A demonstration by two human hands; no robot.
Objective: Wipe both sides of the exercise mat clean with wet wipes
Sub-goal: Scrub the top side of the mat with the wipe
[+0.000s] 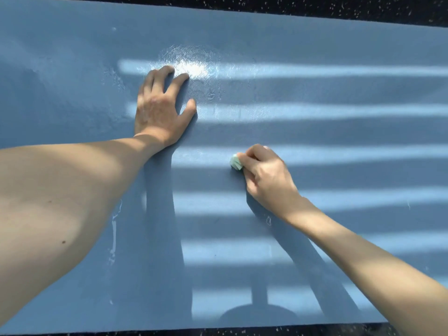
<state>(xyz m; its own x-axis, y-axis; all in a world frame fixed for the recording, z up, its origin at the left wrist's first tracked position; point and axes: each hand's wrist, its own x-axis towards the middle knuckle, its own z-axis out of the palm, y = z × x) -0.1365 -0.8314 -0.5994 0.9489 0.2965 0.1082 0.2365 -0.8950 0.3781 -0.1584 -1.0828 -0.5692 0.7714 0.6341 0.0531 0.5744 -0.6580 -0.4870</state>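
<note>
Mat condition: the blue exercise mat lies flat and unrolled on a dark speckled floor. It fills nearly the whole view, with floor showing only as strips along the far and near edges. Bars of sunlight and shadow cross its surface, which reads as matt over most of its area.

Left hand: flat on the mat, palm down, fingers spread and straight. The fingertips are at the edge of a glistening wet patch towards the far side. It holds nothing and appears to brace the mat.

Right hand: nearer the person and apart from the left. The fingers are curled round a small pale green wet wipe, which is bunched and pressed to the mat surface.

Assessment: the upper face is under wiping. Only part of it looks damp, so this side is judged unfinished and the underside not yet reached. The mat looks thin, soft and light, likely to creep or ruck under a rubbing stroke, hence the bracing palm. Damp areas may be slippery. For turning it over, an edge or corner is the sensible place to take hold.
</note>
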